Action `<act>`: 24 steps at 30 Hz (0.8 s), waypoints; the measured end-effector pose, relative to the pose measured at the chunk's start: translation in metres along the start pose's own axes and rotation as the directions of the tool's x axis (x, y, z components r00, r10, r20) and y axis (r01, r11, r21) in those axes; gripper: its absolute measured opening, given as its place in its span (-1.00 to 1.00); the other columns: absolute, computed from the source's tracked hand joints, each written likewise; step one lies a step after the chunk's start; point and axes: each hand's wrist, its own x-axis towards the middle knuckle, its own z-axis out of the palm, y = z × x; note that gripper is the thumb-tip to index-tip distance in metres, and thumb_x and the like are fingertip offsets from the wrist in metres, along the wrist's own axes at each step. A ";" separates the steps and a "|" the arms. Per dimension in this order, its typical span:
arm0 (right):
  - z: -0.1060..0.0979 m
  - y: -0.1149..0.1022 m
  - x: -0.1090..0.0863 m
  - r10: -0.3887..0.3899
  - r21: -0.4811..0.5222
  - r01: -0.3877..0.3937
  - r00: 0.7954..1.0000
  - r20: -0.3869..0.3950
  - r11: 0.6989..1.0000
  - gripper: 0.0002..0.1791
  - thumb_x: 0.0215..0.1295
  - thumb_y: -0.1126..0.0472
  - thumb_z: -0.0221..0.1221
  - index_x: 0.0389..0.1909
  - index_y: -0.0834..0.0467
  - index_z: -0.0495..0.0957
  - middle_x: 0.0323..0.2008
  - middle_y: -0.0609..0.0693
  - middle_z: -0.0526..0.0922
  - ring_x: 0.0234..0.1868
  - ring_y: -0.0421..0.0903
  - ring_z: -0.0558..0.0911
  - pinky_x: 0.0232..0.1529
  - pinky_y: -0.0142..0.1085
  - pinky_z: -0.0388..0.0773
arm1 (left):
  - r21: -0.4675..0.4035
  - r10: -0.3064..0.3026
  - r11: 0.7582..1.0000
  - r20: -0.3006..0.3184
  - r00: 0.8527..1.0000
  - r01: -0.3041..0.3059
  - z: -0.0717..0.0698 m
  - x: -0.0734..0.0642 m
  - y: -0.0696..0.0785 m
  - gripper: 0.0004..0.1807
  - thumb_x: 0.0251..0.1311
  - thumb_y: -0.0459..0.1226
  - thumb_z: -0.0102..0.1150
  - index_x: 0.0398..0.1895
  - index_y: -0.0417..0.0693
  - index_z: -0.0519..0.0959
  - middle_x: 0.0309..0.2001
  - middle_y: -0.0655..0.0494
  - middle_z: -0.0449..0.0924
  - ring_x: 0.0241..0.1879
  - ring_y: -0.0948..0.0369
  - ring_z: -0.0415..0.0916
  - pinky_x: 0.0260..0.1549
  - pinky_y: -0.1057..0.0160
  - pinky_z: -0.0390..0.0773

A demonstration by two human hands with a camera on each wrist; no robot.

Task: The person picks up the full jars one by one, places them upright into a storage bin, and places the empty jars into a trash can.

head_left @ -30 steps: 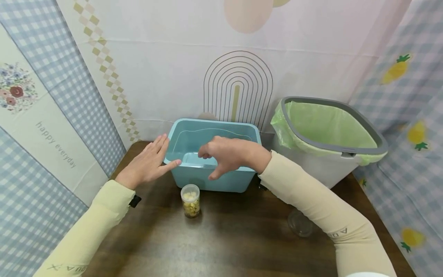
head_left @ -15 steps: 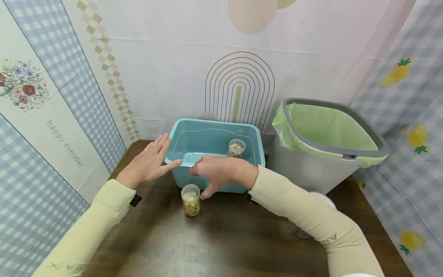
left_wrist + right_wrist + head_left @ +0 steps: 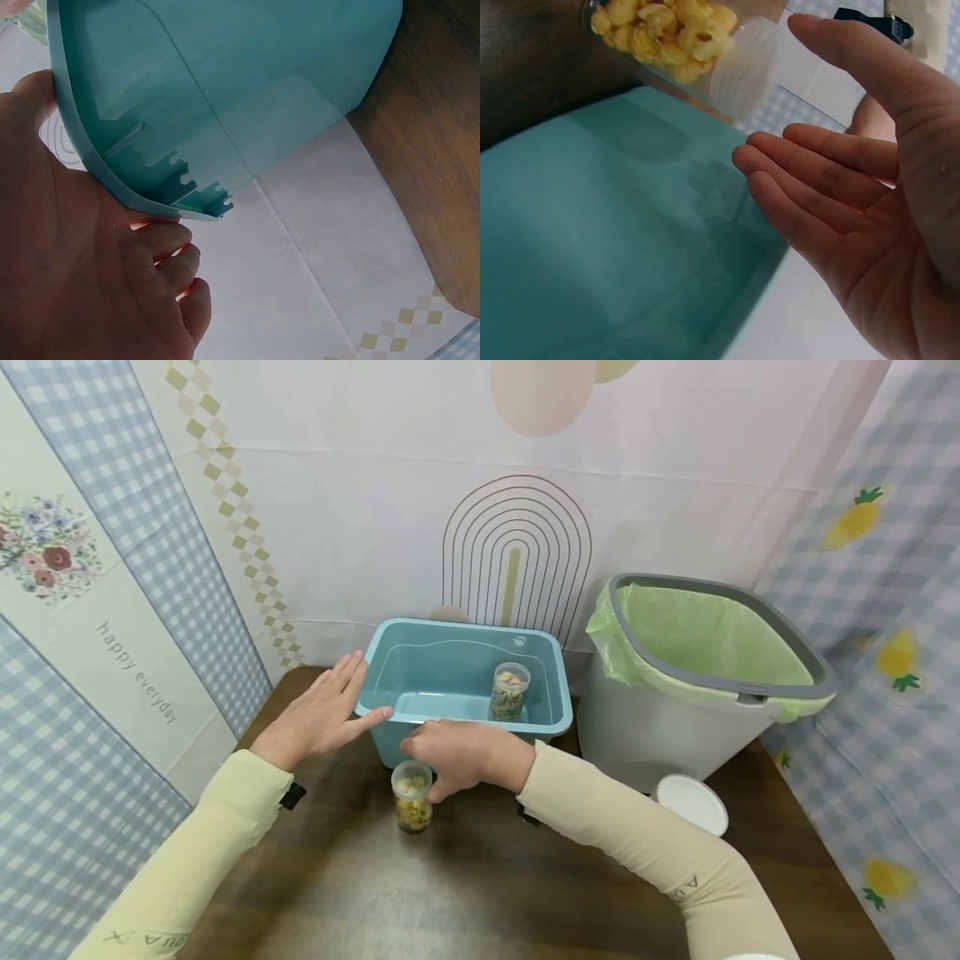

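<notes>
A clear jar of yellow popcorn (image 3: 412,812) with a whitish screw top stands upright on the table, in front of the light-blue plastic bin (image 3: 408,718). My right hand (image 3: 468,753) is beside the jar's top, thumb and fingers spread apart. In the right wrist view, a gap shows between those fingers (image 3: 821,176) and the jar's top (image 3: 742,71). My left hand (image 3: 318,710) rests at the bin's front left corner, its fingers extended and its thumb along the rim. Inside the bin, on its right side, is a second clear jar (image 3: 510,693) with pinkish and greenish pieces.
Right of the bin stands a white trash can (image 3: 645,735) with a grey rim and a green liner. A round white lid (image 3: 692,804) is in front of it, partly behind my right forearm. A patterned cloth (image 3: 352,527) hangs behind the table (image 3: 360,893).
My right hand has moved from above the bin down and left to the popcorn jar. The jar inside the bin and the white lid have come into view. The left hand has stayed.
</notes>
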 end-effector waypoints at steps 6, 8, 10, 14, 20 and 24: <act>0.014 0.002 0.006 -0.016 -0.038 0.014 0.998 -0.057 0.999 -0.39 0.32 -0.07 0.45 0.26 0.18 0.60 0.01 -0.04 0.74 -0.08 -0.21 0.72 -0.05 -0.37 0.68 | -0.002 -0.001 1.000 -0.003 1.000 0.001 0.001 -0.001 0.000 0.08 0.57 0.31 -0.19 0.70 -0.35 -0.19 0.73 -0.28 -0.32 0.74 -0.18 -0.31 0.66 -0.30 -0.15; 0.019 0.002 0.008 -0.020 -0.039 0.018 0.997 -0.073 0.999 -0.40 0.32 -0.07 0.44 0.25 0.19 0.61 -0.01 -0.04 0.75 -0.09 -0.22 0.72 -0.05 -0.36 0.68 | 0.001 -0.001 1.000 -0.003 1.000 0.001 0.001 -0.001 0.000 0.08 0.57 0.31 -0.19 0.70 -0.35 -0.19 0.73 -0.28 -0.31 0.74 -0.18 -0.31 0.66 -0.30 -0.15; 0.023 0.002 0.010 -0.021 -0.030 0.018 0.996 -0.086 0.999 -0.43 0.33 -0.05 0.44 0.23 0.18 0.62 -0.02 -0.04 0.75 -0.10 -0.22 0.72 -0.06 -0.36 0.69 | 0.001 -0.003 1.000 -0.001 1.000 0.003 0.001 -0.001 0.001 0.08 0.57 0.31 -0.19 0.70 -0.35 -0.20 0.73 -0.27 -0.32 0.74 -0.18 -0.31 0.66 -0.29 -0.15; 0.029 0.003 0.014 -0.023 0.009 0.024 0.994 -0.105 1.000 -0.50 0.33 -0.02 0.44 0.17 0.17 0.64 -0.06 -0.05 0.74 -0.14 -0.24 0.70 -0.10 -0.38 0.68 | 0.002 -0.004 1.000 0.000 1.000 0.004 0.000 -0.001 0.001 0.08 0.57 0.31 -0.18 0.71 -0.34 -0.20 0.74 -0.26 -0.33 0.74 -0.18 -0.32 0.67 -0.29 -0.15; 0.032 0.006 0.017 -0.036 0.040 0.042 0.989 -0.141 0.998 -0.54 0.31 -0.02 0.46 0.09 0.15 0.67 -0.11 -0.08 0.75 -0.22 -0.30 0.65 -0.15 -0.42 0.67 | 0.006 -0.007 1.000 0.004 1.000 0.007 0.001 -0.001 0.000 0.08 0.57 0.31 -0.18 0.71 -0.34 -0.21 0.74 -0.25 -0.34 0.74 -0.18 -0.32 0.67 -0.28 -0.16; 0.032 0.007 0.016 -0.053 0.040 0.060 0.986 -0.156 0.997 -0.54 0.29 -0.03 0.47 0.07 0.15 0.68 -0.13 -0.09 0.75 -0.29 -0.32 0.61 -0.22 -0.44 0.62 | 0.006 -0.011 1.000 0.006 1.000 0.011 0.001 0.000 0.000 0.08 0.56 0.32 -0.19 0.71 -0.34 -0.21 0.74 -0.24 -0.35 0.74 -0.18 -0.33 0.67 -0.27 -0.16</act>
